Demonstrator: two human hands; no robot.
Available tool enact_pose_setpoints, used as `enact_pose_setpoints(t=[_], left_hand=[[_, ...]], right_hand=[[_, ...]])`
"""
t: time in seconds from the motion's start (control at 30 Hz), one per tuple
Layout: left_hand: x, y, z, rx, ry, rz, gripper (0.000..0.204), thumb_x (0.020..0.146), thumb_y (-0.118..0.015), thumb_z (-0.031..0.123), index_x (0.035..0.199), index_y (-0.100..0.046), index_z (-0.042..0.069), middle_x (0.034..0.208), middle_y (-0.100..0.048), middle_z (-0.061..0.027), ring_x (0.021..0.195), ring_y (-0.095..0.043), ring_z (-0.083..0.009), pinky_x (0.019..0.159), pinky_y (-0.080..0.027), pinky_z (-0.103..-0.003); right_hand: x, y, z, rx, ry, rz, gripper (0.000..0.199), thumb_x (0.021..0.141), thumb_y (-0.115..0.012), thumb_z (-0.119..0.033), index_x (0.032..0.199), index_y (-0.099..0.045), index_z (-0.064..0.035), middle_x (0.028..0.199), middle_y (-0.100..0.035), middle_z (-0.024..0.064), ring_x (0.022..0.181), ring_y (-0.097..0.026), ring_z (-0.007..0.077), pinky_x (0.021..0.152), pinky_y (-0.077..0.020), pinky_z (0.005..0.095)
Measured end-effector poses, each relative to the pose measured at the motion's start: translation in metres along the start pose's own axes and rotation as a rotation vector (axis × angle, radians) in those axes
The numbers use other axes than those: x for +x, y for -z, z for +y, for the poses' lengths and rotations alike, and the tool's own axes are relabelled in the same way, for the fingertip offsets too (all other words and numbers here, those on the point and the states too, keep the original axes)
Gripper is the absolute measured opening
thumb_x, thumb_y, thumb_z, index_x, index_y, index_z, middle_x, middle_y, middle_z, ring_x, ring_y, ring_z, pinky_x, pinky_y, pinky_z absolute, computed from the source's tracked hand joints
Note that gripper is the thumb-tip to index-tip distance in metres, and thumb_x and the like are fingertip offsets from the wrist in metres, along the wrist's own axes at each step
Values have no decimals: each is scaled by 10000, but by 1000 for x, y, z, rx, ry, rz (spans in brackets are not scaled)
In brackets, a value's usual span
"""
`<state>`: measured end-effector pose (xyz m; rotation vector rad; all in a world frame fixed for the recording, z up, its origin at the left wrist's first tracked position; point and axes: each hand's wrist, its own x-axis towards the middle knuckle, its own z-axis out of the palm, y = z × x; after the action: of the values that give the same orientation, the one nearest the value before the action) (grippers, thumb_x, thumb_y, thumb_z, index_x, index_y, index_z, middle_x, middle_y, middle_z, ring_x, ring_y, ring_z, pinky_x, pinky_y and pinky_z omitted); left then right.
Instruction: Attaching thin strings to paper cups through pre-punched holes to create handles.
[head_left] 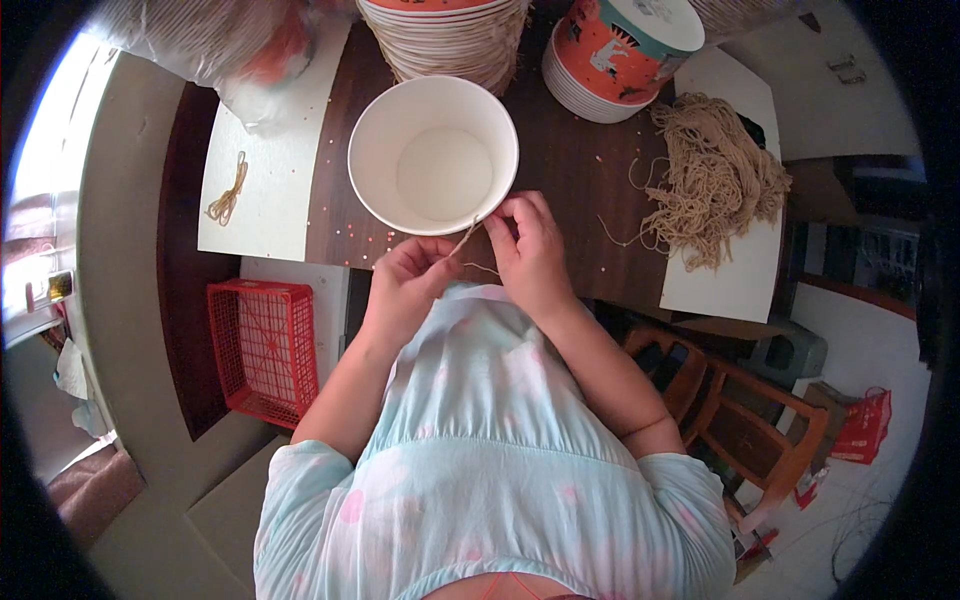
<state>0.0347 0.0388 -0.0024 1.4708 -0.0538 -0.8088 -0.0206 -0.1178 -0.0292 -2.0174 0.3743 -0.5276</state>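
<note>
A white paper bucket [435, 150] stands on the dark brown table, its open mouth facing up. At its near rim, a tan twine [467, 237] stretches between my two hands. My left hand [411, 283] pinches the twine just in front of the rim. Beside the rim's near right side, the fingers of my right hand [529, 247] are closed on the twine's upper end. A loose strand of it trails below, between my hands. Part of the twine is hidden behind my fingers.
Nested buckets wrapped with twine [450, 50] stand behind; an orange bucket stack [610, 60] is at the back right. A tangled twine heap [715, 180] lies right, a small twine bundle [228, 190] left. A red basket [262, 350] and wooden chair [735, 420] flank me.
</note>
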Motion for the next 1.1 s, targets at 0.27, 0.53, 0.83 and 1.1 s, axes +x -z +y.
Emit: enact_pose_setpoints(t=[0.27,0.53,0.83,1.1], left_hand=[[-28,-7,23,359,-65,-109,171,921,-561,99,992,-639,-36,766,-639,-26,613,-507,-53,548,-420,-198],[-56,-15,65,397,-146,-446,116,862,-576,34,881,-665,-38,800,-663,-90,722,-608,-144,663,-473,-266],[-38,70,95,517,37,-479,168,884,-620,122,975,-668,-11,762,-640,-14,687,-537,-59,624,-469,-242],[-13,87,121,404,-24,-275,214,910,-605,208,852,-693,22,728,-624,16,659,-526,-54,589,-432,-217]], right_hand=[[-2,17,-18,-302,588,-11,394,674,-729,-60,1045,-609,-115,1080,-560,55,894,-561,236,776,-428,373],[16,18,-6,-195,694,23,247,685,-713,-5,900,-632,-98,961,-613,49,796,-573,233,701,-457,364],[26,97,-1,-113,578,-365,179,684,-689,24,824,-609,-55,881,-611,100,780,-611,272,696,-512,361],[46,162,4,-91,88,-718,185,693,-729,-45,852,-635,-34,965,-631,118,890,-623,276,796,-505,347]])
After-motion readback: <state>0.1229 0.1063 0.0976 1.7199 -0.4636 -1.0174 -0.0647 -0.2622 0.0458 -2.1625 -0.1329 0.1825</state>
